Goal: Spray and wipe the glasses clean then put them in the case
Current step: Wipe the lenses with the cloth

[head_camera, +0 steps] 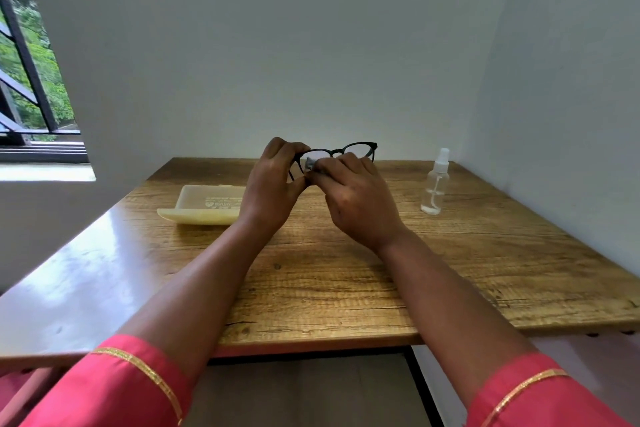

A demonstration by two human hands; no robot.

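Nearest the camera, two pink sleeves (114, 388) with gold trim cover the upper forearms, and both bare forearms extend forward over the wooden table (346, 274). Above the middle of the table, the left hand (273, 184) holds the glasses (341, 151) raised off the surface, its fingers curled round the frame's left end at the hinge. The right hand (353, 198) is just beside the left hand, thumbs nearly touching, and pinches a small grey cloth (310, 165) against the left lens; only a corner of the cloth is visible between the fingers. The right lens and rim project clear of both hands, toward the wall. On the table, left of the glasses and partly behind the left wrist, lies the cream-coloured case (204, 206), with printed lettering on its visible face. Right of the glasses, well apart from the hands, the clear spray bottle (435, 184) stands upright near the table's far right corner. A window (31, 73) with dark bars is at far left.
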